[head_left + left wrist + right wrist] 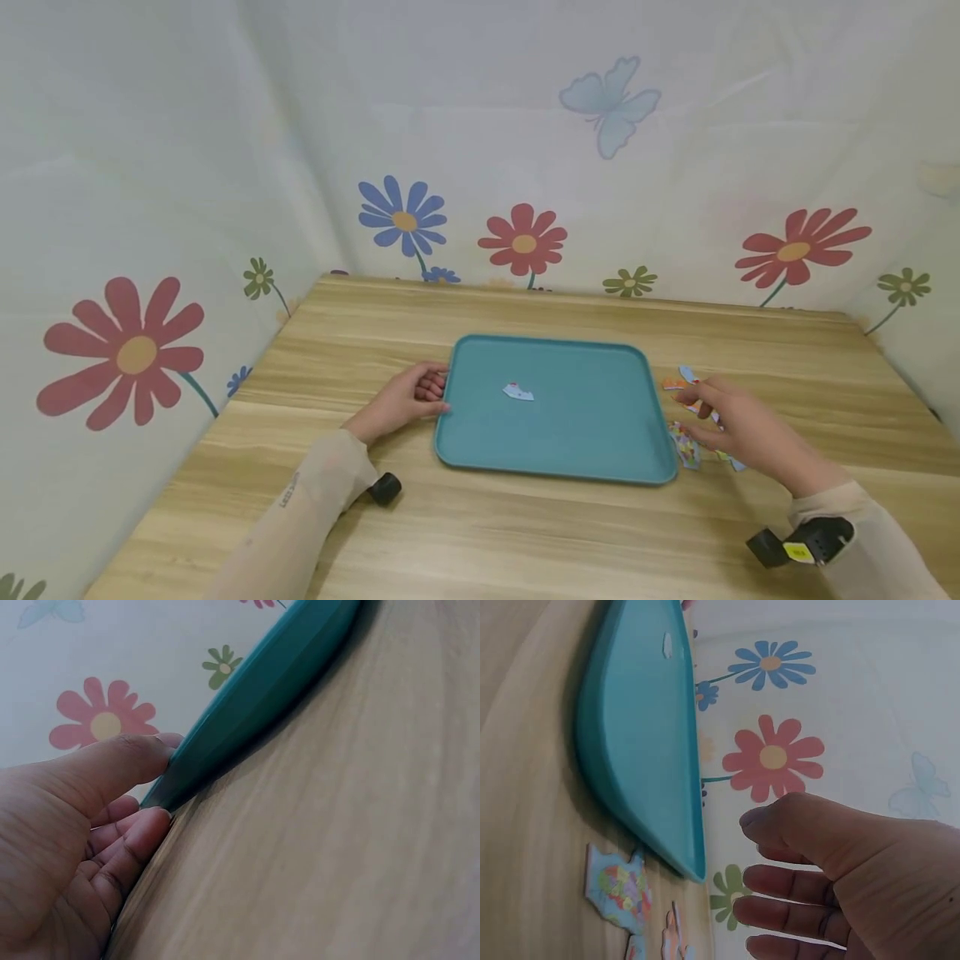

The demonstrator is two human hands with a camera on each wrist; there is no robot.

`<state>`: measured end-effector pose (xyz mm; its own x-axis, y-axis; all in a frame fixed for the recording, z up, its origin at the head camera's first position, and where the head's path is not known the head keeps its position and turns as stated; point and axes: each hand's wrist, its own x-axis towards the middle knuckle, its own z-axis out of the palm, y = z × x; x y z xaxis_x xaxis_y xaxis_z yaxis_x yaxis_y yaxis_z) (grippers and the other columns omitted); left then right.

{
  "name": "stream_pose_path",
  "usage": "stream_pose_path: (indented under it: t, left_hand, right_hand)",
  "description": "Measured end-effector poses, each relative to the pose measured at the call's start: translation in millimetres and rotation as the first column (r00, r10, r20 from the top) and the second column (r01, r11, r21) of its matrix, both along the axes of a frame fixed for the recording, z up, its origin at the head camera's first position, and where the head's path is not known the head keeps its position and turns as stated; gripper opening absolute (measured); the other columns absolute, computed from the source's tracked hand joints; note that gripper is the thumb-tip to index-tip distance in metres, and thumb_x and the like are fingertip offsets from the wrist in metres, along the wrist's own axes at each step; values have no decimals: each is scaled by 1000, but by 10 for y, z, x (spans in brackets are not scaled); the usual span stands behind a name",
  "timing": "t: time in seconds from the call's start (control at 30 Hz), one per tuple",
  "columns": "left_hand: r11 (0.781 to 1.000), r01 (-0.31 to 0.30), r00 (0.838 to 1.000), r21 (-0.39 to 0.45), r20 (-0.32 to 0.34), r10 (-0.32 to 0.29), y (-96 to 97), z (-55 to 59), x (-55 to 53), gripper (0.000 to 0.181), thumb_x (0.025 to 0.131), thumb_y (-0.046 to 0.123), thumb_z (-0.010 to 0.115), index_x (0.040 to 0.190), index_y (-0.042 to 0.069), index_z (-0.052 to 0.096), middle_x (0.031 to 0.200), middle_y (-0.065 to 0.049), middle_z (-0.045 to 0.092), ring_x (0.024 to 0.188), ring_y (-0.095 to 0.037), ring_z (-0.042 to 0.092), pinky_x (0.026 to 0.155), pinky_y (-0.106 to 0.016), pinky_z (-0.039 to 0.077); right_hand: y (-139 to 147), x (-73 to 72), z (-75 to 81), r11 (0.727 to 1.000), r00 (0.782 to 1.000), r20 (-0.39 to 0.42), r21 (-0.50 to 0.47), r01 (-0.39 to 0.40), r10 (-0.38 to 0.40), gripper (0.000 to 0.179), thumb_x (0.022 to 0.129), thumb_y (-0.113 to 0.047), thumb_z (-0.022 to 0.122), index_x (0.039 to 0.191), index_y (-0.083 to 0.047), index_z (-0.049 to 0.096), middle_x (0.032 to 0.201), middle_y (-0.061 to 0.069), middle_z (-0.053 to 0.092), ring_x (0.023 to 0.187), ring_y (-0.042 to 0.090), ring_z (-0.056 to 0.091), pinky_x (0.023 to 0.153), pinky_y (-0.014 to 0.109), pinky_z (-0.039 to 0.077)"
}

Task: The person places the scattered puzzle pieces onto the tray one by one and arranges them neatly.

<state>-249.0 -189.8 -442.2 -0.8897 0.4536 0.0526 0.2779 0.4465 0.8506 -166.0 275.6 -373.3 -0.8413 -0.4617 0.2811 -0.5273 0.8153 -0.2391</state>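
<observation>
Currently, left hand (pixel 401 402) pinches the edge of a teal rectangular tray (pixel 585 425), a pale-blue irregular flat piece (pixel 519 392) inside it beyond those fingertips, right hand's (pixel 753 429) fingers relaxed and parted, multicoloured irregular flat pieces (pixel 688 454) near them.

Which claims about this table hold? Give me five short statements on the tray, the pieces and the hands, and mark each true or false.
1. One printed piece lies on the teal tray. True.
2. The other pieces lie to the left of the tray. False: they lie to its right, on the wood-grain table.
3. The left hand touches the tray's edge. True.
4. The right hand rests inside the tray. False: it is outside, near the other pieces.
5. The tray is round. False: it is rectangular with rounded corners.
</observation>
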Motion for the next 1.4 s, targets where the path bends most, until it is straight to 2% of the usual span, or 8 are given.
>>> stream_pose_path:
  t: [0.17,0.4,0.5,0.63,0.83,1.13,1.4]
  left_hand:
    - [1000,3,1000,5,5,-3,4,22,-1,63,83,11,75,138,-2,45,115,-17,57,98,-21,57,84,-23,51]
    - [1000,6,1000,5,5,-6,-4,-26,-29,63,84,11,75,138,-2,45,116,-17,57,98,-21,57,85,-24,51]
    - [1000,6,1000,7,8,-6,6,-23,-29,63,84,10,74,138,-2,44,116,-18,57,99,-23,57,86,-26,51]
    - [1000,6,1000,4,9,-6,12,-26,-28,64,84,10,74,139,-2,44,117,-19,57,100,-25,57,87,-31,51]
    - [1000,0,1000,-12,1,0,6,-24,-29,63,84,13,75,138,0,45,116,-16,57,98,-20,57,85,-25,51]
    - [1000,-6,1000,-14,-8,6,-14,-24,-34,65,83,16,76,139,0,45,115,-16,58,97,-18,57,83,-22,51]
    - [1000,-5,1000,-6,-7,5,-5,-25,-31,65,83,14,76,138,0,46,115,-16,58,97,-18,57,83,-21,51]
  right_hand:
    - [44,38,-60,1000,998,65,7,15,-16,28,79,-12,76,104,-6,64,98,6,65,80,14,57,62,25,48]
    - [64,59,-135,999,992,118,18,32,-34,29,81,-17,76,105,-6,65,99,3,65,82,14,57,63,24,47]
    - [84,65,-188,1000,994,103,4,20,-21,29,79,-17,78,103,-6,65,96,1,65,81,14,57,63,24,47]
    - [125,61,-280,1000,999,42,-16,-12,12,31,75,-15,81,100,-7,65,93,0,65,77,13,58,62,24,48]
    - [166,36,-380,998,998,-44,-26,-48,47,33,69,-12,83,97,-9,65,91,-2,64,77,15,60,62,26,49]
    - [133,32,-338,999,1000,4,44,-26,26,44,70,-21,83,106,-3,66,99,5,65,86,22,64,73,39,54]
    - [134,41,-335,998,999,35,65,-12,10,55,70,-30,83,112,1,66,107,12,64,97,29,62,81,48,53]
